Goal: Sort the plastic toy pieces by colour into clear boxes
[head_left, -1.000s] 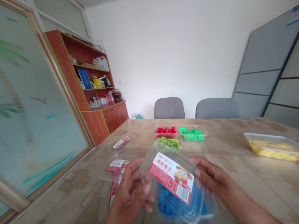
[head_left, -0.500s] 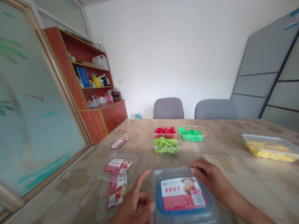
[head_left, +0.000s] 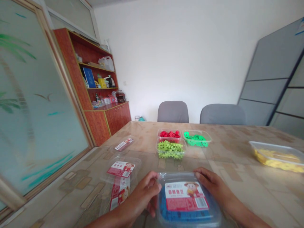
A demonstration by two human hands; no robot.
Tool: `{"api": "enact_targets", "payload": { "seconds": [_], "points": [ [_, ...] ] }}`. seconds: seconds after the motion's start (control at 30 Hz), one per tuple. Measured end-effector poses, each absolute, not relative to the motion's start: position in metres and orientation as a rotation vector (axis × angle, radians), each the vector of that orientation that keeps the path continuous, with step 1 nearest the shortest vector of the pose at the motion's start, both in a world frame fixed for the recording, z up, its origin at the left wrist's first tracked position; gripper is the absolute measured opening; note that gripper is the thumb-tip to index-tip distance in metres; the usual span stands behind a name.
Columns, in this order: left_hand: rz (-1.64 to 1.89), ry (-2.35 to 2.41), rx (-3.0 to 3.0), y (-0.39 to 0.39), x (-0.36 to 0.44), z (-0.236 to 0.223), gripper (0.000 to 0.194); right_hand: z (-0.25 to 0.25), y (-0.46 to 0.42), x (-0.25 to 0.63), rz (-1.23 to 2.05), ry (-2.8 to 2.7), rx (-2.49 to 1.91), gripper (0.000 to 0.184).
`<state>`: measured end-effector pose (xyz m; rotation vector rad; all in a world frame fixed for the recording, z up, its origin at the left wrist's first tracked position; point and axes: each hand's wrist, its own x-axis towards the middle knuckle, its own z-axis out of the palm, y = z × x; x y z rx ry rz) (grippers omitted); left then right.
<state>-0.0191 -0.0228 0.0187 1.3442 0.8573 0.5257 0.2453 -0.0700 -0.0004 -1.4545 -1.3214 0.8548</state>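
Right in front of me is a clear plastic container [head_left: 185,218] of blue pieces, with a labelled lid [head_left: 186,194] on top. My left hand [head_left: 149,190] is closed at its upper left corner, thumb and fingers pinching the rim. At the upper right corner my right hand [head_left: 211,182] grips the edge, its fingertips on the rim and its other fingers partly hidden. Beyond it stand open containers of lime-green pieces [head_left: 170,150], red pieces [head_left: 169,134] and green pieces [head_left: 196,139].
Loose labelled clear lids [head_left: 121,169] lie on the table [head_left: 228,164] to the left, one of them [head_left: 123,144] farther back. A container of yellow pieces [head_left: 277,158] stands at the right. Two grey chairs [head_left: 173,111] are behind the table; a wooden cabinet [head_left: 106,120] stands at the left.
My left hand, its index finger stretched out before, has moved up to the container's upper left corner and closed there. My right hand stays at the upper right corner. The view has shifted slightly.
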Motion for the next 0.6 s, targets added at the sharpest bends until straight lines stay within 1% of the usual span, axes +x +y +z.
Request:
{"api": "enact_targets", "payload": {
  "seconds": [0.17, 0.27, 0.47, 0.6],
  "points": [
    [0.537, 0.829, 1.098, -0.022, -0.016, 0.016, 0.044, 0.002, -0.074, 0.236, 1.240, -0.918, -1.375, 0.041],
    [0.548, 0.812, 1.023, -0.019, -0.016, 0.009, 0.040, 0.004, -0.076, 0.232, 1.365, -0.717, -1.298, 0.037],
    [0.601, 0.757, 1.017, -0.018, -0.014, 0.000, 0.035, 0.009, -0.077, 0.224, 1.403, -0.608, -1.263, 0.029],
    [0.624, 0.789, 1.050, -0.020, -0.011, 0.002, 0.034, 0.015, -0.079, 0.220, 1.290, -0.660, -1.375, 0.023]
  ]
}}
